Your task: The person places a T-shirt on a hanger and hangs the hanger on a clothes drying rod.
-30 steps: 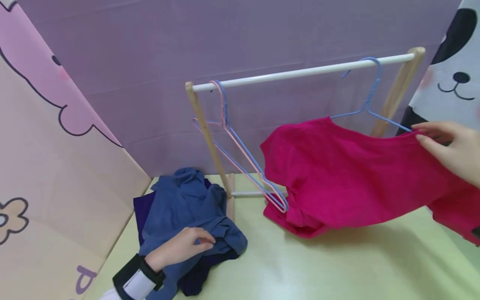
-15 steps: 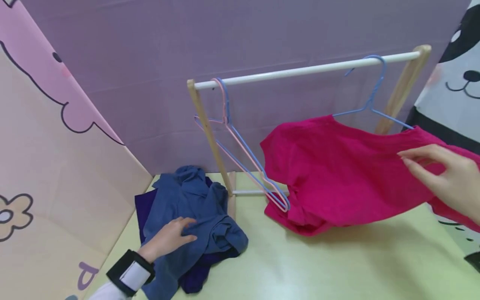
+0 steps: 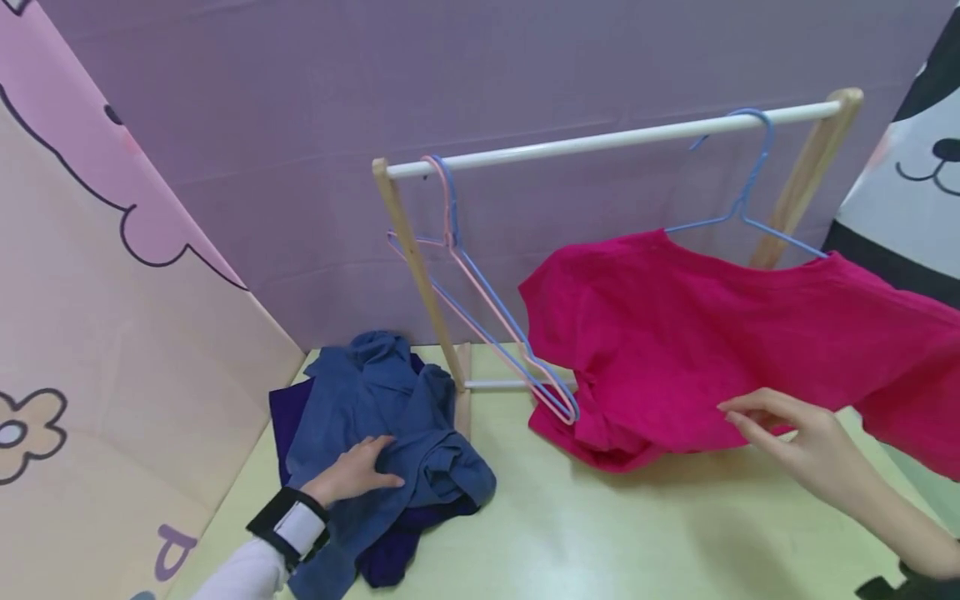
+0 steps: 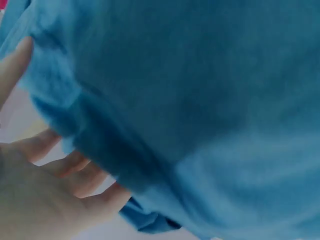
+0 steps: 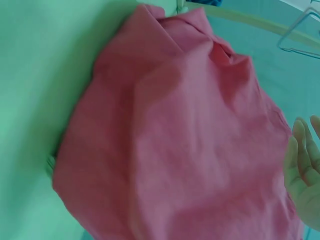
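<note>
A magenta short-sleeved shirt hangs on a blue hanger at the right part of the rail. My right hand is in front of the shirt's lower part, its fingers loosely bent and holding nothing. In the right wrist view the shirt fills the middle, with the hand at the right edge. On the left, my left hand rests on a crumpled blue garment, thumb and fingers spread. In the left wrist view the fingers touch the cloth's edge.
The rack has a white rail and wooden posts. A pink and a blue hanger hang together at its left end without clothes. A dark purple garment lies under the blue one on the pale yellow table. Printed panels stand at both sides.
My right hand has let go of the magenta shirt's shoulder and moved down and left. The left hand shifted back, then slightly right, and now lies on the blue garment.
</note>
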Demonstrator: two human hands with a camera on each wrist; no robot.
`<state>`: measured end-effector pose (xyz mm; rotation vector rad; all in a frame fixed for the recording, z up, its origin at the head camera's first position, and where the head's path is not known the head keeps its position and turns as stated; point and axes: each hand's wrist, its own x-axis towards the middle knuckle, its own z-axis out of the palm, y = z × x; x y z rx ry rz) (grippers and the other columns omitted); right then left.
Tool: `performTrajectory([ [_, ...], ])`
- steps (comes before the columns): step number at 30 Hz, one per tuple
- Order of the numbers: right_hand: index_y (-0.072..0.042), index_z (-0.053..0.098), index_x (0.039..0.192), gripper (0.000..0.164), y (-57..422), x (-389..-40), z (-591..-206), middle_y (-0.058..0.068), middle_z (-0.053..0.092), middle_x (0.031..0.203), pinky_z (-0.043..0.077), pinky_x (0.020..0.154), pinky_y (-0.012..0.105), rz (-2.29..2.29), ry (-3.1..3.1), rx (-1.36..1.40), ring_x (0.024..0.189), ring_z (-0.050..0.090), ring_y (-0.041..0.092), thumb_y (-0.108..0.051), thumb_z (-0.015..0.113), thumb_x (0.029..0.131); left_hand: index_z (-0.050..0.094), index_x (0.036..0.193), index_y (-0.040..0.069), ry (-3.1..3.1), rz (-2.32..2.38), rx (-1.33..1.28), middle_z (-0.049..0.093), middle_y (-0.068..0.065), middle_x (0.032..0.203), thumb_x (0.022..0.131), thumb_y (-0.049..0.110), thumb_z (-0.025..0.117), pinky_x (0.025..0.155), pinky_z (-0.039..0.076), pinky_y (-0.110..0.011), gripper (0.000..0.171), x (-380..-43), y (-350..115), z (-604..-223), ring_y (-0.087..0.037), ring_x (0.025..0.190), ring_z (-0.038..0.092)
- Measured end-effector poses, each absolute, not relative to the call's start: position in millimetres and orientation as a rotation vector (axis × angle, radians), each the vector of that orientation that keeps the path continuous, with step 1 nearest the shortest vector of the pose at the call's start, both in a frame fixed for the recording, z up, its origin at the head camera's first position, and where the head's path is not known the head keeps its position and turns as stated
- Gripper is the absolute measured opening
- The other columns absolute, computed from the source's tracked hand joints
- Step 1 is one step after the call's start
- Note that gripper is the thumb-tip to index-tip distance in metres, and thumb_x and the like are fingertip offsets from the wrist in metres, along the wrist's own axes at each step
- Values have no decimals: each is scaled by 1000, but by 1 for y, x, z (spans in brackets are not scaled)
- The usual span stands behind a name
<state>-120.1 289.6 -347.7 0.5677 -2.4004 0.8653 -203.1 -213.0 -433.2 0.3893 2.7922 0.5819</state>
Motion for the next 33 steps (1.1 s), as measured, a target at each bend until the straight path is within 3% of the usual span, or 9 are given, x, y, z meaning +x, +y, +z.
performTrajectory([
  [3, -12, 66, 92, 34, 286, -118, -359, -13, 61, 84, 41, 62, 7, 938, -2429, 564, 71, 53, -6, 11, 69, 67, 49, 117, -6, 2807, 572, 397, 53, -21, 108, 72, 21, 72, 84, 39, -50, 57, -205, -210, -444, -36, 101, 50],
  [6, -11, 65, 93, 29, 284, -115, -368, -12, 62, 84, 41, 60, 9, 992, -2483, 543, 69, 55, -3, 8, 68, 71, 56, 104, -8, 2871, 571, 413, 58, -19, 96, 72, 10, 70, 78, 43, -44, 39, -204, -208, -454, -33, 92, 55],
  [10, -12, 65, 92, 22, 284, -112, -378, -14, 62, 82, 42, 58, 10, 1029, -2566, 503, 68, 56, -1, 2, 66, 76, 60, 84, -2, 2967, 602, 442, 60, -10, 78, 69, 0, 67, 66, 45, -38, 16, -204, -208, -462, -26, 76, 58],
  [14, -13, 65, 91, 21, 285, -109, -386, -15, 63, 81, 43, 58, 10, 1074, -2577, 511, 67, 58, 1, 2, 64, 77, 54, 72, 2, 2985, 654, 477, 51, -2, 65, 71, -4, 64, 56, 39, -31, 12, -207, -210, -457, -16, 62, 48],
  [17, -14, 65, 91, 21, 288, -107, -390, -15, 63, 81, 44, 58, 11, 1111, -2569, 517, 66, 58, 1, 3, 63, 78, 50, 70, 4, 3023, 728, 503, 43, -1, 62, 74, -5, 62, 53, 34, -28, 15, -213, -213, -441, -14, 58, 40],
  [23, -7, 64, 92, 17, 292, -104, -395, -15, 63, 81, 46, 58, 12, 1176, -2567, 509, 68, 59, 0, 4, 61, 79, 58, 84, -2, 3194, 905, 607, 57, -13, 80, 78, -6, 59, 64, 44, -37, 7, -218, -216, -392, -24, 74, 55],
  [27, -7, 64, 93, 16, 294, -103, -396, -16, 63, 82, 45, 58, 12, 1178, -2580, 495, 66, 59, 1, 3, 61, 80, 59, 95, -6, 3233, 1013, 694, 59, -19, 94, 79, -9, 56, 73, 45, -42, 17, -219, -212, -358, -30, 86, 56],
  [33, -7, 64, 93, 16, 296, -101, -398, -18, 63, 83, 44, 57, 12, 1185, -2590, 483, 61, 58, 3, 2, 61, 80, 59, 97, -5, 3257, 1114, 804, 59, -18, 93, 76, -17, 45, 70, 44, -41, 27, -220, -195, -308, -29, 85, 56],
])
